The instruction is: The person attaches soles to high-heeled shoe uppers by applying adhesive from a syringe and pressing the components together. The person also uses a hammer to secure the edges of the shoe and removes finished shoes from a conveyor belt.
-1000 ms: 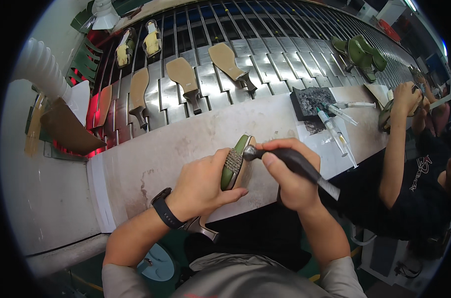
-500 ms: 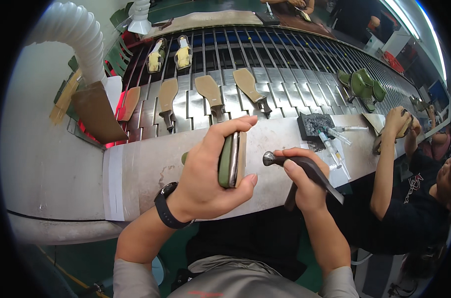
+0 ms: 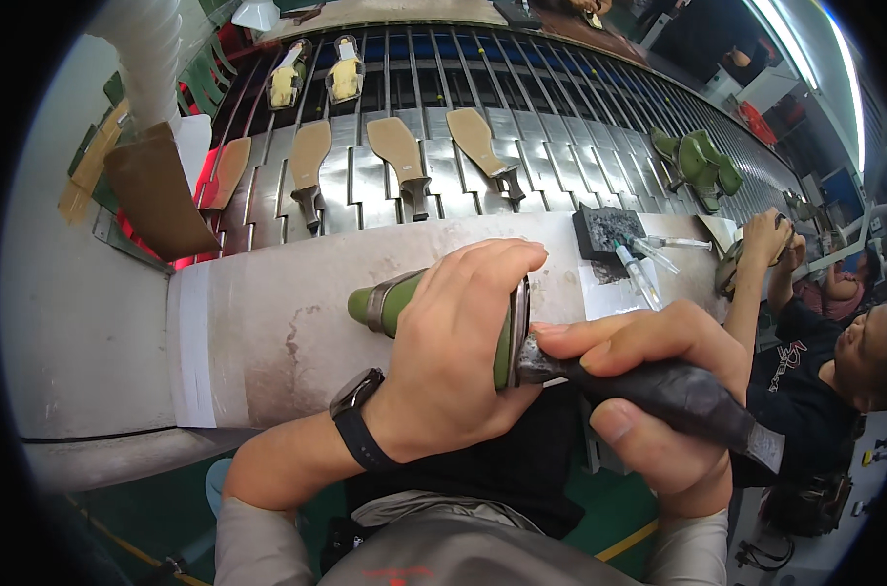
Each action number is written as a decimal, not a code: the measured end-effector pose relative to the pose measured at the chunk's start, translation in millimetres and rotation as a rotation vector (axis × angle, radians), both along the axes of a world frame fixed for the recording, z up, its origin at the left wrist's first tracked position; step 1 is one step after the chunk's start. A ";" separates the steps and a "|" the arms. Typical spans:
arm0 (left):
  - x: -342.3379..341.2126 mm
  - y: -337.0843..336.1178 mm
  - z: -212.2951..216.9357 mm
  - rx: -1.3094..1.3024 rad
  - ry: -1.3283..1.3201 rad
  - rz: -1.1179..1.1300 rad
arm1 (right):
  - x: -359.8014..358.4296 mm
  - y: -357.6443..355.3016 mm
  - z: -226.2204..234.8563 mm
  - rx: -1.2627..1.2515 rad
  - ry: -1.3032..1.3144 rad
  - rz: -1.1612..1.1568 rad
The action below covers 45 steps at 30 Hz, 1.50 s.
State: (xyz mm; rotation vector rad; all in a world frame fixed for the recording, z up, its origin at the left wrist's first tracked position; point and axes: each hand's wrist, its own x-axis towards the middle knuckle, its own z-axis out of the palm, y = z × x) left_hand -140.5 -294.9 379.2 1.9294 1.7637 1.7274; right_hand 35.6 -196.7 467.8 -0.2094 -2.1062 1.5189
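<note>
My left hand point(image 3: 458, 361) gripping a green shoe point(image 3: 385, 303), my right hand point(image 3: 648, 391) clamping a black tool point(image 3: 668, 391) against its sole, over the bench point(image 3: 268, 322)

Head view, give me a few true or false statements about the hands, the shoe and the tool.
1. The left hand grips a green shoe. True.
2. The right hand is empty. False: it holds a dark-handled tool.
3. The tool's metal head touches the shoe's edge. True.
4. The shoe lies on the conveyor. False: it is held over the grey bench.
5. Tan insoles sit on the conveyor. True.
</note>
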 end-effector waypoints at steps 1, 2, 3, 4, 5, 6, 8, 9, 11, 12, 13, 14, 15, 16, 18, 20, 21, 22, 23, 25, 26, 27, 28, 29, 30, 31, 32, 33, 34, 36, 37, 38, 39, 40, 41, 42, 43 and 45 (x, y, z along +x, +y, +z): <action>0.1 -0.8 -1.2 0.001 -0.010 -0.002 | -1.5 -4.8 5.1 -0.081 -0.062 -0.072; 0.3 -1.6 -2.3 0.012 0.002 -0.002 | -2.7 -7.5 7.6 -0.162 -0.124 -0.145; 0.4 -2.4 -4.0 0.024 0.013 -0.001 | -4.4 -6.3 6.5 -0.159 -0.125 -0.156; 1.2 -2.8 -5.7 0.025 0.004 -0.003 | -6.0 -5.9 8.1 -0.157 -0.134 -0.158; 2.1 -3.1 -7.9 0.045 0.009 -0.015 | -8.1 -5.8 10.2 -0.158 -0.129 -0.182; 3.0 -3.7 -9.4 0.065 0.014 -0.027 | -10.1 -5.6 11.8 -0.158 -0.125 -0.205; 4.5 -8.0 -8.8 0.056 0.023 -0.019 | -13.2 -4.0 13.9 -0.136 -0.117 -0.214; 5.7 -10.4 -8.2 0.045 0.040 -0.011 | -14.4 -3.2 16.4 -0.129 -0.136 -0.215; 6.2 -16.0 -8.7 0.029 0.039 0.000 | -18.8 -3.4 17.6 -0.124 -0.159 -0.211; 6.7 -18.9 -9.8 0.013 0.042 0.009 | -21.0 -4.1 17.8 -0.169 -0.171 -0.213; 8.2 -21.6 -10.5 0.014 0.038 0.013 | -22.5 -5.5 19.4 -0.213 -0.183 -0.215; 10.3 -24.0 -12.3 0.033 0.038 0.020 | -22.8 -6.7 20.0 -0.212 -0.188 -0.212; 11.9 -26.1 -14.0 0.051 0.038 0.029 | -22.2 -7.7 20.1 -0.233 -0.189 -0.202; 13.2 -28.2 -16.4 0.048 0.032 0.033 | -21.6 -9.5 18.7 -0.256 -0.192 -0.192; 15.4 -33.5 -21.9 0.094 0.045 0.048 | -20.8 -16.6 14.9 -0.291 -0.188 -0.189; 17.5 -42.7 -27.4 0.105 0.055 0.049 | -17.2 -23.1 11.1 -0.328 -0.183 -0.180; 18.0 -47.5 -30.9 0.119 0.070 0.044 | -11.8 -24.1 7.4 -0.394 -0.154 -0.099; 18.2 -52.7 -34.6 0.109 0.066 0.053 | -5.9 -26.0 2.4 -0.463 -0.124 -0.017; 17.8 -58.0 -38.8 0.123 0.084 0.030 | -1.4 -28.0 -4.7 -0.434 -0.094 0.032; 20.4 -69.5 -53.2 0.124 0.101 0.014 | 5.3 -43.9 -27.9 -0.468 -0.069 -0.005; 21.7 -72.9 -65.0 0.150 0.133 0.048 | 7.2 -51.1 -41.1 -0.488 -0.036 -0.050; 23.0 -77.5 -76.5 0.174 0.166 0.081 | 9.7 -58.0 -55.6 -0.509 -0.090 -0.077; 22.3 -82.0 -87.1 0.170 0.165 0.076 | 10.3 -65.1 -74.6 -0.517 -0.117 -0.123; 21.7 -91.8 -98.2 0.055 0.180 0.170 | 17.3 -70.8 -107.2 -0.580 -0.064 -0.137; 19.9 -101.7 -111.3 -0.064 0.198 0.264 | 21.8 -81.8 -134.2 -0.696 -0.057 -0.198; 18.6 -111.5 -129.6 -0.113 0.241 0.281 | 19.7 -94.0 -154.6 -0.731 -0.066 -0.248; 19.2 -119.1 -135.6 -0.141 0.237 0.271 | 19.6 -106.9 -167.1 -0.773 -0.082 -0.305; 18.6 -124.2 -140.1 -0.165 0.284 0.294 | 21.1 -114.9 -171.7 -0.799 -0.091 -0.315; 16.9 -124.8 -143.7 -0.184 0.334 0.319 | 21.1 -117.9 -176.1 -0.857 -0.026 -0.322; 18.5 -124.2 -146.6 -0.176 0.348 0.328 | 23.7 -120.1 -182.0 -0.927 0.037 -0.339; 18.7 -122.3 -145.6 -0.167 0.339 0.348 | 25.3 -116.4 -183.3 -0.857 0.051 -0.284; 18.1 -120.9 -145.8 -0.156 0.329 0.370 | 24.4 -112.5 -182.1 -0.785 0.066 -0.228; 17.5 -121.1 -147.4 -0.162 0.330 0.366 | 22.8 -109.3 -176.2 -0.792 0.067 -0.178; 18.4 -122.1 -148.7 -0.163 0.333 0.379 | 21.4 -105.9 -171.2 -0.796 0.067 -0.182; 18.9 -122.7 -149.8 -0.163 0.335 0.395 | 19.6 -102.2 -166.7 -0.747 0.045 -0.170; 19.1 -122.2 -150.3 -0.166 0.334 0.394 | 17.9 -98.3 -161.1 -0.697 0.022 -0.157; 19.6 -120.4 -151.0 -0.156 0.343 0.395 | 17.6 -94.1 -153.0 -0.727 0.015 -0.147; 18.8 -124.4 -155.6 -0.162 0.362 0.397 | 15.2 -82.8 -141.1 -0.665 0.016 -0.110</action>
